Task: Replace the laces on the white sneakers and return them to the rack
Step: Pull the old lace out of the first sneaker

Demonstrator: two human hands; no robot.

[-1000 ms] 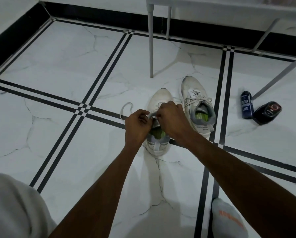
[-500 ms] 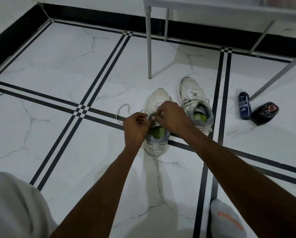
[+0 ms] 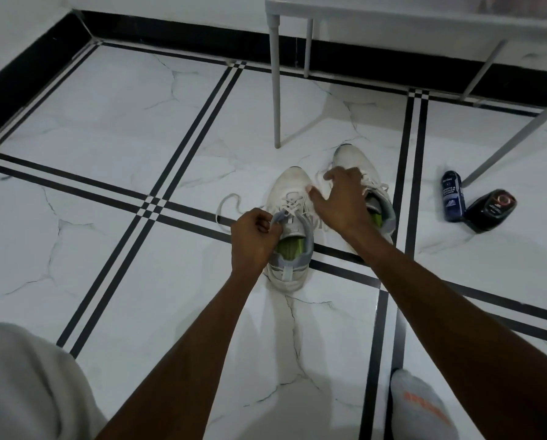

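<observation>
Two white sneakers with grey collars and green insoles stand side by side on the tiled floor. The left sneaker [image 3: 289,188] is laced, and a loose lace end [image 3: 227,201] loops onto the floor to its left. My left hand [image 3: 253,239] grips the grey tongue at the sneaker's opening. My right hand [image 3: 339,201] hovers with fingers spread between the two shoes, partly covering the right sneaker [image 3: 351,157]. A thin lace strand curves between its thumb and forefinger.
The grey rack's legs [image 3: 277,90] stand just beyond the sneakers. A dark blue bottle [image 3: 453,198] and a black bottle [image 3: 491,209] lie on the floor to the right. My socked foot [image 3: 421,408] is at bottom right, my clothed knee [image 3: 27,385] at bottom left.
My right hand has left the tongue, where both hands were pinching, and moved up and right with its fingers spread. My left hand stays on the tongue.
</observation>
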